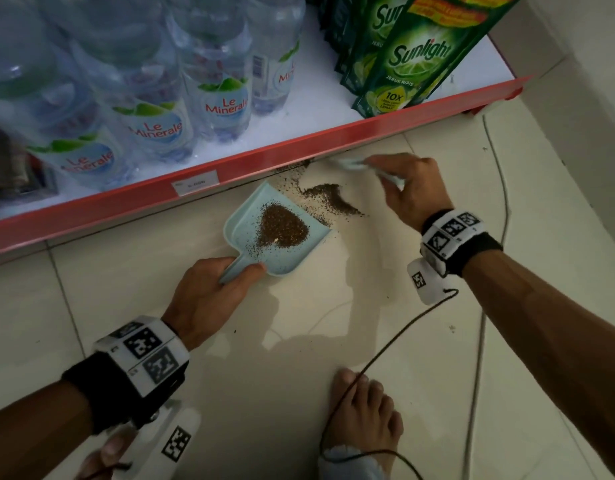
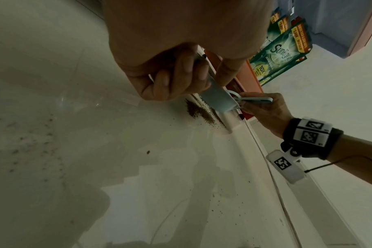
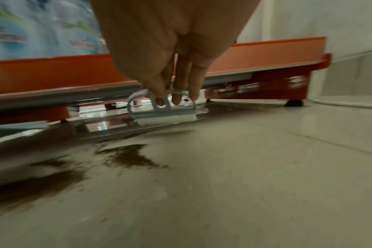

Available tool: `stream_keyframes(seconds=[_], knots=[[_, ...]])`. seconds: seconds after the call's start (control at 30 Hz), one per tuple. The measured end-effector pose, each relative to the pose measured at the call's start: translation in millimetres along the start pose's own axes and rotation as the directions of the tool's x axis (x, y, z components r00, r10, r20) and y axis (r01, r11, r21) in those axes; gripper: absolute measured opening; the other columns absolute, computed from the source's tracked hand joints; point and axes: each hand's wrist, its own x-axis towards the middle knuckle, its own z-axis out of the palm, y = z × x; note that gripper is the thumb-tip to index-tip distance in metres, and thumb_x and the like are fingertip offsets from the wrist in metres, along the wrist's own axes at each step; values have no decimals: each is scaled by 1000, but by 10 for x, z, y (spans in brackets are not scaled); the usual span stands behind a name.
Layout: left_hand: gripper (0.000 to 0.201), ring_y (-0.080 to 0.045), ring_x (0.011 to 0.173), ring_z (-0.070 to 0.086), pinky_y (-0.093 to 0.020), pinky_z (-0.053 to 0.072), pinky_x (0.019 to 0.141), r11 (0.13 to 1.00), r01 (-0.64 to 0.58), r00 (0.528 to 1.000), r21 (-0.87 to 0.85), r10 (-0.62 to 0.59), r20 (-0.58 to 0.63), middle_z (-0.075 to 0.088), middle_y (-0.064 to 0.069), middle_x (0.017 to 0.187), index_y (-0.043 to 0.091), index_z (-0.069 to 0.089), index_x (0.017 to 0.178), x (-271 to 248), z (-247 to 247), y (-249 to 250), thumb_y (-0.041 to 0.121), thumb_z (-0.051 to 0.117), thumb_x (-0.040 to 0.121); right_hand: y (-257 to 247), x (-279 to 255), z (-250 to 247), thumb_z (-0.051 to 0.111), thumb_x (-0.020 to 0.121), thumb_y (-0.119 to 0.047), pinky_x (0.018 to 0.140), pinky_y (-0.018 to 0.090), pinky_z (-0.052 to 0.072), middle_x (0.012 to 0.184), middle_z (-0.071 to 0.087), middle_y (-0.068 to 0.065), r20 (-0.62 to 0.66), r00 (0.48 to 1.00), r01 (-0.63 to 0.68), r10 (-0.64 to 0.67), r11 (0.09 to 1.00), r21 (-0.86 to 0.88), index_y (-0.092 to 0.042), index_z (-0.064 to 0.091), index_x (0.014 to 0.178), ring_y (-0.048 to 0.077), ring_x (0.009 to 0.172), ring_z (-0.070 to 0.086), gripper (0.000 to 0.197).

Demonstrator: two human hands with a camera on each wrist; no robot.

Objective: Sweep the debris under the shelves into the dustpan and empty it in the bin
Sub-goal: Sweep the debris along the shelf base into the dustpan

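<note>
Glossy pale tiled floor (image 1: 333, 341) meets a plain, perhaps off-white wall (image 1: 576, 46), dimly lit.

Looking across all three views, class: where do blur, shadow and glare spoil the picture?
Head view: dim, the blue plastic dustpan sharp. Left wrist view: shadows across the pale tiled floor. Right wrist view: motion blur smears the brown debris; glare beneath the red shelf edge.

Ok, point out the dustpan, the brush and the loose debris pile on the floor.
dustpan (image 1: 245, 233): head view, bare left part of its tray.
brush (image 3: 164, 115): right wrist view, its pale body above the bristles.
loose debris pile (image 1: 328, 195): head view, its middle.
</note>
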Motion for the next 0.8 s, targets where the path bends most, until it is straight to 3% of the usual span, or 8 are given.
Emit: stream_keyframes(seconds=[0.1, 0.17, 0.27, 0.37, 0.43, 0.53, 0.67, 0.8], knots=[[48, -11, 46, 35, -30, 33, 54, 1000, 1, 1000, 14, -1, 4, 38, 10, 44, 19, 42, 53, -1, -15, -13, 51, 60, 85, 183, 167, 37, 50, 78, 8, 77, 31, 53, 98, 75, 15, -81, 966, -255, 247, 959, -121, -11, 75, 109, 37, 89, 69, 44], [48, -11, 45, 35, -30, 33, 54, 1000, 5, 1000, 25, -5, -2, 38, 10, 43, 19, 43, 53, 8, -22, -8, 55, 58, 81, 189, 255, 121, 48, 82, 4, 84, 35, 52, 103, 74, 19, -18, 926, -376, 378, 915, -145, -17, 72, 117, 41, 93, 67, 48], [48, -10, 44, 35, -30, 33, 54, 1000, -3, 1000, 20, 3, 2, 38, 10, 43, 19, 42, 53, 7, -14, 4, 52, 60, 83, -26, 216, 236, 48, 88, 3, 99, 34, 51, 117, 71, 11, 143, 955, -252, 260, 965, -74, -22, 69, 124, 32, 102, 69, 48], [48, -12, 46, 37, -30, 34, 54, 1000, 3, 1000, 27, -3, -8, 39, 10, 43, 19, 44, 52, -8, -22, 5, 50, 61, 85, -303, 80, 184, 56, 91, -4, 89, 34, 57, 112, 73, 9, 240, 970, 26, -49, 995, 98, -14, 72, 118, 24, 94, 72, 33], [48, -15, 49, 38, -32, 35, 56, 1000, 11, 1000, 28, -11, -13, 39, 9, 45, 19, 44, 54, -12, -29, 10, 46, 62, 88, -348, 21, 113, 58, 90, -5, 83, 33, 58, 109, 74, 10, 183, 975, 97, -122, 986, 138, -11, 72, 114, 24, 89, 72, 29], [46, -17, 51, 38, -33, 34, 57, 1000, 7, 1000, 13, -6, -5, 38, 9, 48, 17, 44, 56, -23, -34, 5, 43, 62, 90, -155, 64, 37, 55, 89, 2, 87, 31, 56, 112, 73, 11, 4, 999, -49, 49, 997, 58, -11, 72, 117, 27, 93, 73, 36], [47, -13, 47, 37, -30, 34, 55, 1000, 3, 1000, 22, -3, 3, 39, 10, 46, 18, 43, 55, -31, -40, 3, 44, 61, 90, 164, 288, 80, 48, 87, 0, 86, 39, 53, 103, 73, 22, -23, 928, -372, 373, 917, -143, -18, 69, 124, 44, 92, 66, 46], [47, -11, 46, 36, -29, 33, 53, 999, -11, 1000, 37, 11, -4, 40, 10, 44, 18, 43, 54, -26, -32, 6, 44, 61, 90, 14, 393, 317, 48, 90, 1, 98, 36, 51, 119, 70, 15, 121, 940, -307, 320, 945, -115, -19, 65, 129, 38, 107, 65, 48]])
